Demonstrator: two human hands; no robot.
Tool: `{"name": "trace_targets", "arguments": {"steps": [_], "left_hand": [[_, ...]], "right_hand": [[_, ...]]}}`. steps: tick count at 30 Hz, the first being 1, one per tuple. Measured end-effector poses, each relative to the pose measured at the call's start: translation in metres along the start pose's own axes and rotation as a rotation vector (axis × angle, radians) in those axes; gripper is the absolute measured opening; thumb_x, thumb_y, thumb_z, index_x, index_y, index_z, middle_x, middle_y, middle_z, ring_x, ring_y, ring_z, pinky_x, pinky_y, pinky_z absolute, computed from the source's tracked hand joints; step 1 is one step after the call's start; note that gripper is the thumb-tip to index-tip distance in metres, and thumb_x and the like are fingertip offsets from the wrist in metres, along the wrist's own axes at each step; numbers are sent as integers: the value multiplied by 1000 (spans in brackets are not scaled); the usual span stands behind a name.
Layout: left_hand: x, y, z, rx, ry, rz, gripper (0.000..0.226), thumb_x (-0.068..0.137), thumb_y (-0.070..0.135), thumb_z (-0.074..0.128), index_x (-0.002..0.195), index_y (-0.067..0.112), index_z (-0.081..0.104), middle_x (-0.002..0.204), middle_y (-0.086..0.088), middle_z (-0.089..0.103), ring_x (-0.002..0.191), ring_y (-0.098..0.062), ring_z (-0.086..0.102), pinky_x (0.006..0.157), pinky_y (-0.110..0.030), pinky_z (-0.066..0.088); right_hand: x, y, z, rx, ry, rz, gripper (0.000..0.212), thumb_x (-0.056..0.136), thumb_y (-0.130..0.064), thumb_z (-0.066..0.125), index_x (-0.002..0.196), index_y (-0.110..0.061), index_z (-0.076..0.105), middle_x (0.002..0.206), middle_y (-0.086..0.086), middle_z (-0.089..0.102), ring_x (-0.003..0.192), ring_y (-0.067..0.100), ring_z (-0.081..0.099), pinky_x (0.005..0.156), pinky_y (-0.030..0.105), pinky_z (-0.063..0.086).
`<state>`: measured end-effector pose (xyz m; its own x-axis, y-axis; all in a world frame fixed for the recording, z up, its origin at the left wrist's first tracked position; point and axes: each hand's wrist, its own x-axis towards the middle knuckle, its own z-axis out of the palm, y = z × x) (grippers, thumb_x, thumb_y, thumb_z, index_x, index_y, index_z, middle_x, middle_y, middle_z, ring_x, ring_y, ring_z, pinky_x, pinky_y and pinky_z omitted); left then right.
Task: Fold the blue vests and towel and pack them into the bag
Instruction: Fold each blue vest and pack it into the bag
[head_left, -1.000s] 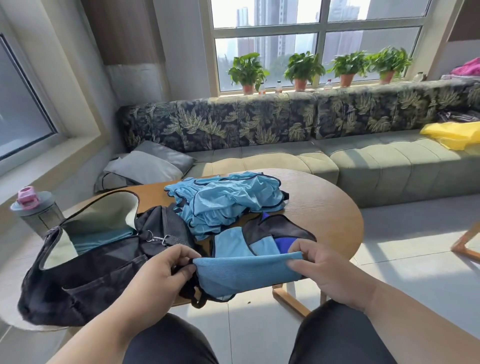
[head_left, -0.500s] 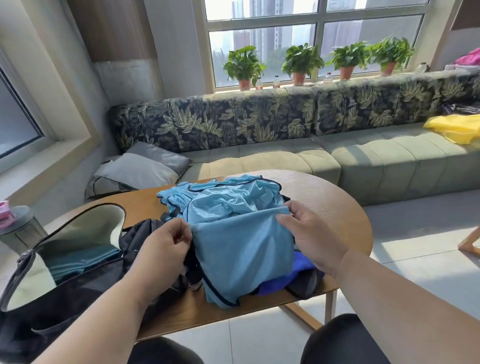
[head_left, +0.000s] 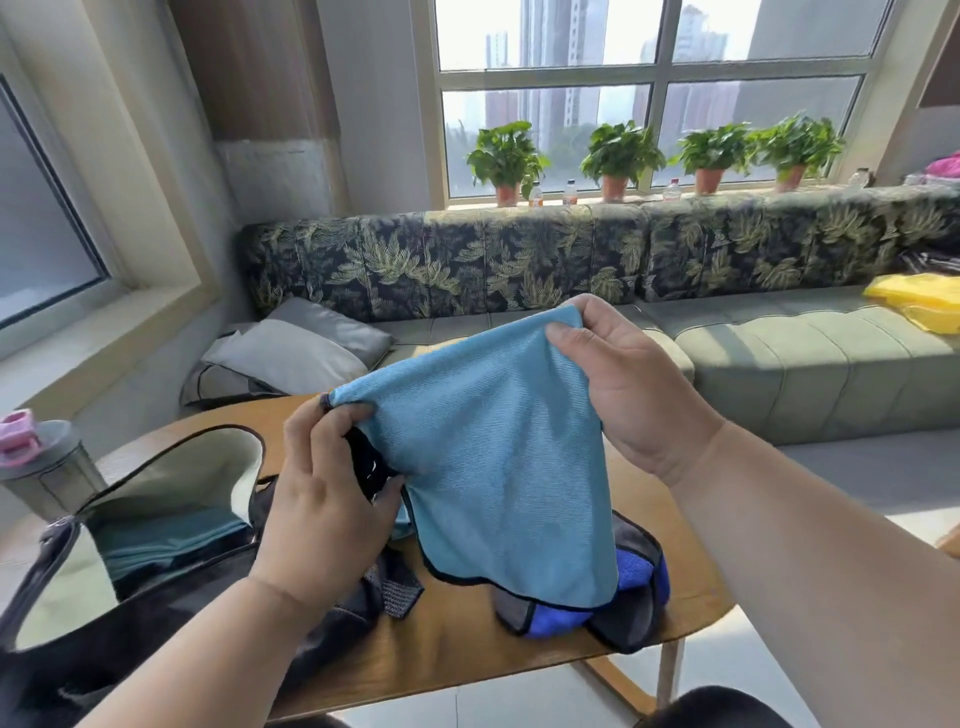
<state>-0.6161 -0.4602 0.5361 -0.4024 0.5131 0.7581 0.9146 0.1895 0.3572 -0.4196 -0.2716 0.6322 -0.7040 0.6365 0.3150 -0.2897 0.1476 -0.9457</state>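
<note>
STATE: left hand (head_left: 327, 499) and right hand (head_left: 623, 384) are each pinching a top corner of the blue vest (head_left: 498, 467), hanging above the tabletop (head_left: 467, 639) | RISK: a loosening grip is likely dropping it beside the open bag (head_left: 156, 525), spoiling the fold.

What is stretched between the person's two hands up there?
In the head view, a light blue vest spans from the left hand to the right hand, each gripping an upper corner, and hangs over the table.
</note>
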Motion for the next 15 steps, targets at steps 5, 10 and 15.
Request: {"name": "trace_targets", "arguments": {"steps": [5, 10, 15], "left_hand": [[20, -9, -2, 31, -13, 82, 85, 64, -1, 92, 136, 8, 48, 142, -8, 37, 120, -31, 55, 100, -19, 36], [53, -18, 11, 42, 34, 96, 75, 68, -5, 84, 136, 4, 52, 142, -13, 42, 122, -32, 53, 104, -36, 47], [29, -24, 22, 154, 0, 77, 75, 73, 9, 85, 138, 8, 48, 143, -15, 42, 127, -40, 49, 108, -56, 44]], "right_hand": [[11, 1, 0, 11, 51, 39, 8, 109, -22, 54, 106, -16, 60, 97, 10, 67, 88, 27, 65, 80, 46, 54], [28, 0, 5, -77, 108, 33, 10, 110, -22, 51, 107, -15, 57, 87, -1, 70, 78, 13, 67, 71, 30, 57], [11, 19, 2, -140, 84, 40, 7, 109, -19, 52, 105, -15, 55, 83, 0, 65, 75, 11, 61, 66, 21, 50]]}}
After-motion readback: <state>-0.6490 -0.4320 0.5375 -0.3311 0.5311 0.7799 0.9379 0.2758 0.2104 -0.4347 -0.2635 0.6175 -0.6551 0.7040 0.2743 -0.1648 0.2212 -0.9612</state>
